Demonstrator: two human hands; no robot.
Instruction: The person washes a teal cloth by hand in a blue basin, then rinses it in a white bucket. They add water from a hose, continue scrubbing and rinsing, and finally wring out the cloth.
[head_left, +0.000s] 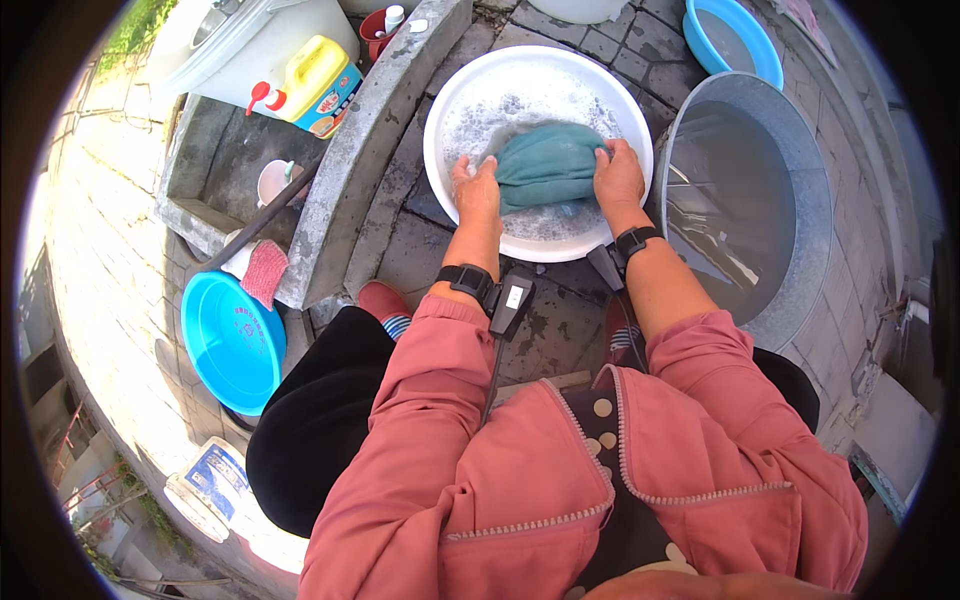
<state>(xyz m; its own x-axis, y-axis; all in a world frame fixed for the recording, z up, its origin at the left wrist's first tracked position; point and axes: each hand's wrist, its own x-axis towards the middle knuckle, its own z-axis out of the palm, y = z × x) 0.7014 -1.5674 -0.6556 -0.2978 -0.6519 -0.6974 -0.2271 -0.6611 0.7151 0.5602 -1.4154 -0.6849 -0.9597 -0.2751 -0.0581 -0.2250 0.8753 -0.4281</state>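
A wet teal cloth (551, 165), bunched into a thick bundle, lies in a white plastic basin (442, 199) of sudsy water (525, 90). My left hand (478, 187) grips the cloth's left end, with a little foam on the fingers. At the right end, my right hand (619, 174) pinches the fabric between thumb and fingers. Both wrists carry black straps with small devices. The underside of the bundle is hidden in the water.
Right of the basin stands a large metal tub (810, 202) of murky water. A concrete trough (322, 247) holds a yellow detergent jug (319, 82) and a pink cup (274, 180). Blue basins sit at left (229, 352) and top right (694, 34). A pink cloth (264, 271) hangs near the trough.
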